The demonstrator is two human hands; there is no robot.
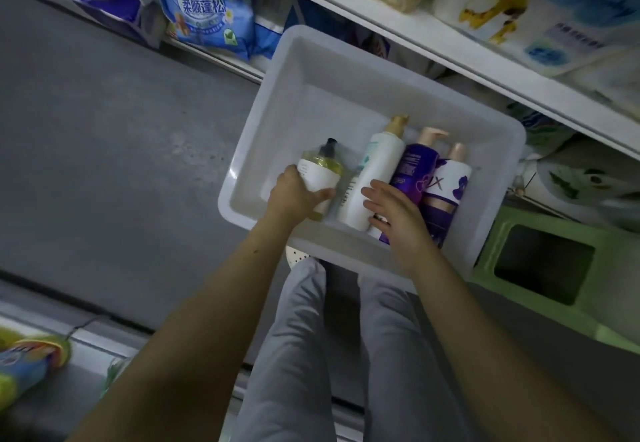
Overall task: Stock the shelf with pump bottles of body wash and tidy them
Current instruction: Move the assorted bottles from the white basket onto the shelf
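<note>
Grips with left hand (pixel 298 194), fingers and thumb clamped round the white label, a clear round plastic bottle of yellow liquid (pixel 320 169), black-pumped, inside a translucent white plastic bin (pixel 311 71). Lays right hand (pixel 396 214), fingers straight and slightly apart, over a smooth white gold-capped bottle (pixel 375 168) and a glossy purple bottle (pixel 414 168), hiding their bases. Just right of those fingers, a white-and-purple bottle (pixel 448 185), print blurred.

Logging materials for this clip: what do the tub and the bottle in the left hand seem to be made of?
The tub looks like matte, milky-white moulded plastic: rounded corners, rolled rim. The bottle in the left hand seems clear glossy plastic, possibly glass: yellow liquid shows through above a white label.
</note>
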